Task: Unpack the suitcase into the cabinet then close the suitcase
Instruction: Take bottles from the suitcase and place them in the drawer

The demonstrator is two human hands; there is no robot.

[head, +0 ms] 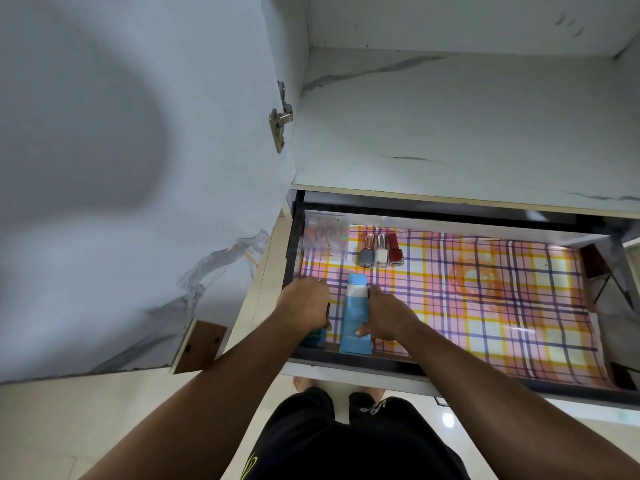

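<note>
Head view, the only 1. Closed the right hand (388, 315) around the pale blue, flat-ended soft plastic tube (353, 317), thumb across its lower end and fingers wrapped along its far side. Held it lengthwise and flat on the glossy plaid pink-and-yellow liner sheet (485, 289), probably so as to line it up square with what lay beyond.

Curled the left hand (304, 301) down over a small dark teal item (316, 336) just left of that grip. Showed only a corner of it below the knuckles, so shape and material impossible to tell. Seemingly set there to start a neat row beside the tube.

Beyond both grips, stood in a tight line 3 small glass nail polish bottles (381, 251): grey, white and red, with shiny caps. Further left of them, lay a clear, crinkly plastic packet of small round pieces (325, 237), tucked into the corner.

Around all of it, pulled out a shallow black-framed drawer (346, 356) of the white marble-patterned cabinet (450, 133), smooth and faintly veined. Well to the left of the grips, swung open a matching door (138, 168) on a metal hinge (280, 119).

No suitcase in view. Judged the unpacking to be partway through, with closing not yet reached.
</note>
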